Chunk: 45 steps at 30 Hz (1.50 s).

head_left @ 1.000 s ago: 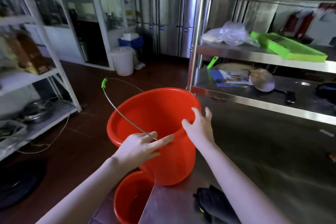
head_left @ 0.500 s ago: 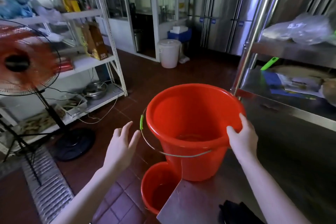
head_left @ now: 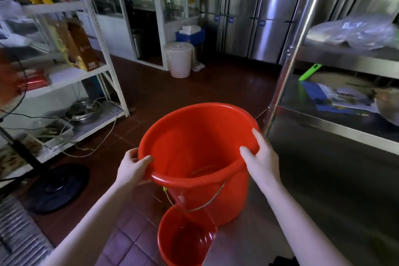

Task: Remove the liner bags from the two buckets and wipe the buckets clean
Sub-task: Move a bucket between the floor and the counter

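At the 7 o'clock corner of the bare stainless-steel worktable [head_left: 323,211], the large red plastic bucket [head_left: 194,147] sits tipped toward the camera, mouth open to view. Whether its base rests on the steel or hangs just clear of it I cannot tell. No liner bag shows inside; the inner wall looks like bare, glossy plastic.

Thin moulded plastic of this kind should be light when empty and fairly stiff at the rolled rim, though the wall below will likely flex if squeezed. The sheen suggests a smooth, perhaps damp surface that could slip, so the rim bead is the safest place to take hold, with hands on opposite sides. The thin wire bail handle [head_left: 200,208] hangs loose at the rim's 6 o'clock with its green grip [head_left: 164,189] at one end. It would serve for carrying, not for steadying a wipe.

The left hand [head_left: 133,168] grips the rim at about 8 o'clock, thumb hooked over the inside and fingers curled round the outside. The right hand [head_left: 261,162] clasps the rim at about 4 o'clock, thumb inside and fingers wrapped over the outer edge. Neither holds anything else.

Directly at 6 o'clock below, the smaller red plastic bucket [head_left: 183,242] stands on the tiled floor [head_left: 129,233] against the table corner. Its inside shines, but whether that is wetness or a liner is unclear. A black bundle [head_left: 282,261] lies on the table at the frame's bottom edge.
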Each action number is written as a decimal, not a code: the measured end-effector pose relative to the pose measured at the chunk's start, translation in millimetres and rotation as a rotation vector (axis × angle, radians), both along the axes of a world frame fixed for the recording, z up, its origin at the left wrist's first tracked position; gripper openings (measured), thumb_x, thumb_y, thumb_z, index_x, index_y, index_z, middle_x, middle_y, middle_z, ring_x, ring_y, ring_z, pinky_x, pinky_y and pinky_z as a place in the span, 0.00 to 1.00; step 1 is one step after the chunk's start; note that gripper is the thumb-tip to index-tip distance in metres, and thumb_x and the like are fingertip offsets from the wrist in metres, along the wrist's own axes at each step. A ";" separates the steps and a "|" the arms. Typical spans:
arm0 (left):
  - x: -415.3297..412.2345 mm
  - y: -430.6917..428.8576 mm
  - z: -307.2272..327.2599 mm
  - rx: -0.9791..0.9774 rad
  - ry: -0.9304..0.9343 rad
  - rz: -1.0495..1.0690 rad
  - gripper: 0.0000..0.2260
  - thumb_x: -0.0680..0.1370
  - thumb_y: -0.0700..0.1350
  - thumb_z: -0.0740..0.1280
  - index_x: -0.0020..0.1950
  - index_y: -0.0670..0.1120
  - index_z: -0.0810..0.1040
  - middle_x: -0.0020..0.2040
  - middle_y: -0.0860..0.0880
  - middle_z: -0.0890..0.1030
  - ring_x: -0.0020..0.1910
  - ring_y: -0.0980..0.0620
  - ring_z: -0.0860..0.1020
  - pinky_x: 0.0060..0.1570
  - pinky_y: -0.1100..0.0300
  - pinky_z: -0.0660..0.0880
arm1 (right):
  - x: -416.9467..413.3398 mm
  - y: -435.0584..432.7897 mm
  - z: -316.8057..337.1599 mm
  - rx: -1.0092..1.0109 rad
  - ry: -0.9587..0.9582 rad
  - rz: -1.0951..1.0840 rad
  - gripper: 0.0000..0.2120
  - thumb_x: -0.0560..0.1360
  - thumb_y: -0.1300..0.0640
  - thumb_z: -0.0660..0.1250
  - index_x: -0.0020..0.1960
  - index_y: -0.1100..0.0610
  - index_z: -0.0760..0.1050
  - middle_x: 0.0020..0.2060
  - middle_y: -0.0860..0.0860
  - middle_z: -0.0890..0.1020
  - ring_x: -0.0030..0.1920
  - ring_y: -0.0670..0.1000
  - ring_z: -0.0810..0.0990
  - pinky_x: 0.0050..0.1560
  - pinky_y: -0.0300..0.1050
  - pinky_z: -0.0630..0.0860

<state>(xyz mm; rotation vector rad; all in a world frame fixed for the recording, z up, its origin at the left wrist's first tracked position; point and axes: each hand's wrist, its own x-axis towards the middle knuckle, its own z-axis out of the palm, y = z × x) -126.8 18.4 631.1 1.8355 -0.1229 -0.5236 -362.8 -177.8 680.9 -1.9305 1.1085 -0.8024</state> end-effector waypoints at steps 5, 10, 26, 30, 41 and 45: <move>76.2 -5.2 -28.2 -0.006 0.005 -0.042 0.24 0.75 0.40 0.70 0.70 0.47 0.69 0.56 0.43 0.77 0.42 0.48 0.82 0.28 0.55 0.81 | 75.0 5.9 -25.0 0.019 0.046 -0.055 0.28 0.76 0.54 0.67 0.74 0.44 0.62 0.71 0.47 0.70 0.69 0.52 0.71 0.67 0.52 0.71; 160.6 -1.7 -64.9 0.014 0.036 -0.095 0.27 0.73 0.38 0.71 0.70 0.49 0.69 0.55 0.45 0.77 0.44 0.46 0.82 0.35 0.49 0.82 | 153.4 9.1 -58.3 0.174 0.112 -0.105 0.34 0.74 0.55 0.71 0.73 0.40 0.60 0.70 0.48 0.70 0.68 0.54 0.71 0.66 0.58 0.72; 241.5 -81.8 -235.3 0.069 0.400 -0.170 0.21 0.74 0.36 0.71 0.61 0.53 0.71 0.50 0.53 0.80 0.42 0.55 0.80 0.37 0.58 0.77 | 210.9 -44.1 -247.9 0.636 0.217 -0.456 0.39 0.72 0.68 0.71 0.75 0.44 0.61 0.68 0.49 0.73 0.61 0.55 0.78 0.59 0.59 0.78; 249.6 -109.4 -304.9 0.077 0.481 -0.210 0.21 0.75 0.33 0.68 0.65 0.49 0.71 0.53 0.49 0.81 0.44 0.53 0.81 0.45 0.54 0.77 | 214.6 -81.6 -319.8 0.647 0.214 -0.463 0.38 0.72 0.70 0.70 0.73 0.41 0.63 0.68 0.46 0.74 0.56 0.49 0.79 0.60 0.58 0.77; 264.5 -213.0 -530.9 0.251 0.409 -0.351 0.14 0.74 0.28 0.64 0.41 0.48 0.74 0.31 0.54 0.79 0.35 0.55 0.79 0.31 0.65 0.78 | 222.2 -179.9 -560.2 0.512 0.325 -0.510 0.39 0.68 0.68 0.73 0.73 0.44 0.66 0.66 0.48 0.77 0.64 0.52 0.77 0.65 0.52 0.74; 264.0 -238.0 -598.3 0.276 0.438 -0.372 0.15 0.75 0.28 0.62 0.43 0.48 0.76 0.35 0.52 0.80 0.35 0.56 0.80 0.32 0.65 0.78 | 220.3 -196.0 -624.3 0.602 0.278 -0.560 0.39 0.70 0.71 0.71 0.73 0.44 0.65 0.67 0.49 0.75 0.64 0.54 0.77 0.60 0.55 0.78</move>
